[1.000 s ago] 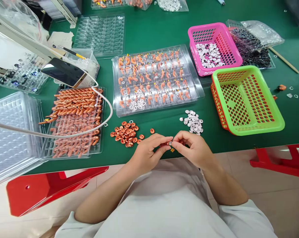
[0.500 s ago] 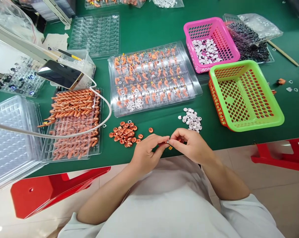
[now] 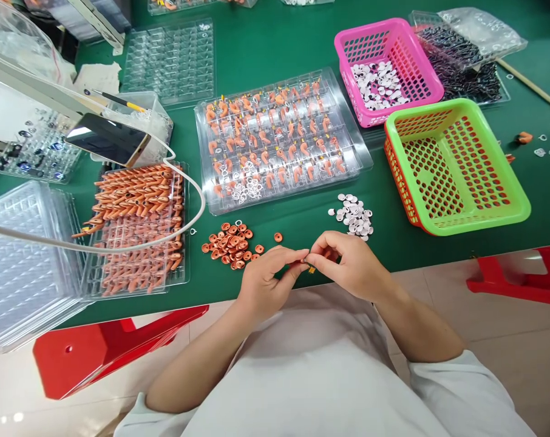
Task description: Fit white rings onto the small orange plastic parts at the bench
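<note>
My left hand (image 3: pixel 270 276) and my right hand (image 3: pixel 348 264) meet at the table's front edge, fingertips pinched together. Between them is a small part with a yellow end (image 3: pixel 312 269); fingers cover most of it, so its exact kind is hidden. Just left of my left hand lies a pile of copper-coloured round cups (image 3: pixel 232 243), with one single cup (image 3: pixel 278 237) apart. Beyond my right hand is a heap of small white discs (image 3: pixel 354 213). A clear tray (image 3: pixel 357 164) behind them holds rows of curved orange parts and some white rings.
At right stand a green basket (image 3: pixel 479 227) and a pink basket (image 3: pixel 393 27) with white discs. On the left, orange parts fill another tray (image 3: pixel 138 227), near a phone (image 3: pixel 108 138), a white cable (image 3: pixel 200 188) and stacked clear trays (image 3: pixel 20 243). Red stools (image 3: pixel 70 358) flank me.
Both hands keep their pinch on the small part, with only slight finger movement. The whole view has shifted a little; nothing on the table has visibly been moved.
</note>
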The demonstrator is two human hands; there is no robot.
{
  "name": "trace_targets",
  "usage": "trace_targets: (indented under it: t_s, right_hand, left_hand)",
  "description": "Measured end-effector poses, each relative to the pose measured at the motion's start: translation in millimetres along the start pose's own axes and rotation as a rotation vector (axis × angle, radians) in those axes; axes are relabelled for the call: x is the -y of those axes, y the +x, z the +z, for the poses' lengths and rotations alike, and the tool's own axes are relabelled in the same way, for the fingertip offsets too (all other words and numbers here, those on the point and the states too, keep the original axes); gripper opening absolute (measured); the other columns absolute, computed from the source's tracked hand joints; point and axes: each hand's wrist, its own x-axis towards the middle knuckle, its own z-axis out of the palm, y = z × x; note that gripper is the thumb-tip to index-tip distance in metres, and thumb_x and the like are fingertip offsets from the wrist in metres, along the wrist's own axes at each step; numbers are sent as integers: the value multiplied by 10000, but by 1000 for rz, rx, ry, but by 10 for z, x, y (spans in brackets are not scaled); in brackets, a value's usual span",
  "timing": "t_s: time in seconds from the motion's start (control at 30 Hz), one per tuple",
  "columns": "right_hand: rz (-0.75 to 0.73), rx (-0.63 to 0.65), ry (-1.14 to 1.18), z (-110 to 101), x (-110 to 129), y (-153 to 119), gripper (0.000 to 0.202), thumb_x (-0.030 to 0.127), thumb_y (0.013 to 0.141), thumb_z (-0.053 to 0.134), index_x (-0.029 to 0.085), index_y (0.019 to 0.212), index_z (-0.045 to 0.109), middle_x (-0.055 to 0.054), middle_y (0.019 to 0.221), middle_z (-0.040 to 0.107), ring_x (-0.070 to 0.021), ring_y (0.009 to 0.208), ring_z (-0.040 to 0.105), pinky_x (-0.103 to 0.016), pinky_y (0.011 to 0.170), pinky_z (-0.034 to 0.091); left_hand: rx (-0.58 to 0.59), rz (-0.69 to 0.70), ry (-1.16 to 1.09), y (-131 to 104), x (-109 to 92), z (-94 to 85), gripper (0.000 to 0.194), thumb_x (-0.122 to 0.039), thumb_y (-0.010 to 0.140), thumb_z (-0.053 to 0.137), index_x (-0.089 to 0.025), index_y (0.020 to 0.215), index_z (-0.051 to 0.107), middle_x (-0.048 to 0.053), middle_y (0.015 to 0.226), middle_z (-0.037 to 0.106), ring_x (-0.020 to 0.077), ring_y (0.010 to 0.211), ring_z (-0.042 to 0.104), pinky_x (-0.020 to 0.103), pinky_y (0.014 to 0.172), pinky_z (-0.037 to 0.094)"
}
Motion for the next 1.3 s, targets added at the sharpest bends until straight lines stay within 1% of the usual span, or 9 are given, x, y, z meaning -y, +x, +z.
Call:
trace_targets:
  t_s: [0.1, 0.2, 0.33, 0.57, 0.77, 0.83, 1.0, 1.2, 1.3]
  right_hand:
    - [-23, -25, -15, 15, 29, -44, 117, 245, 898, 601, 213, 789, 629, -1, 786, 660, -132, 687, 613, -243, 595, 471]
    - [-38, -15, 1, 22, 44, -67, 109, 234, 904, 599, 213, 801, 630, -4, 797, 651, -136, 705, 613, -250, 616, 482]
    - [-24, 22, 38, 25, 70, -39, 103, 239, 905, 606, 205, 810, 628, 1, 798, 636, -123, 686, 592, -233, 603, 481]
    - [-41, 14, -9, 91, 99, 37, 125, 214, 915, 579, 197, 794, 604, 9, 786, 619, -112, 679, 584, -222, 599, 467]
    - [-121, -5, -90, 107, 62, 69, 112, 216, 925, 570, 198, 825, 616, -1, 820, 610, -121, 704, 582, -243, 631, 469]
    - [-127, 11, -87, 93, 67, 78, 122, 220, 932, 564, 199, 833, 632, -5, 825, 615, -121, 707, 582, -241, 630, 472]
    - [-167, 9, -84, 66, 75, 73, 125, 194, 933, 565, 203, 850, 658, -15, 820, 637, -124, 718, 591, -232, 633, 481]
    - [-363, 12, -181, 12, 51, 31, 158, 152, 944, 531, 206, 878, 664, -36, 857, 681, -152, 801, 618, -258, 698, 484]
    - [-405, 9, -236, -23, 48, 15, 154, 159, 945, 536, 204, 876, 666, -40, 863, 695, -157, 798, 626, -279, 728, 480]
  left_hand:
    - [17, -40, -63, -16, -12, -27, 247, -107, 859, 674, -227, 1069, 721, 28, 865, 755, 140, 748, 667, 271, 705, 535]
    - [18, -25, -98, -18, -43, -49, 269, -82, 846, 683, -228, 1068, 724, 20, 854, 757, 131, 749, 672, 252, 700, 535]
    - [-13, 21, -96, -7, -87, -71, 292, -53, 831, 688, -223, 1066, 725, 11, 804, 752, 121, 716, 661, 231, 670, 527]
    - [-68, -22, -70, -15, -53, -99, 258, -76, 831, 692, -221, 1040, 737, 15, 812, 762, 131, 716, 666, 250, 703, 546]
    - [-50, -186, -122, -14, -38, -113, 194, -157, 845, 696, -207, 1026, 747, 37, 921, 778, 165, 814, 718, 265, 751, 586]
    - [-51, -203, -159, -13, -31, -112, 200, -167, 853, 689, -203, 1043, 741, 42, 953, 778, 173, 839, 726, 278, 778, 593]
    - [-38, -103, -129, 3, -20, -115, 220, -131, 853, 681, -194, 1058, 731, 34, 943, 779, 152, 818, 723, 246, 761, 583]
    - [9, -58, -122, 38, -32, -144, 206, -114, 871, 664, -184, 1056, 722, 24, 902, 779, 139, 795, 719, 233, 748, 568]
    - [29, -22, -133, 47, -17, -144, 232, -112, 882, 652, -198, 1089, 711, 16, 884, 774, 137, 802, 717, 238, 758, 561]
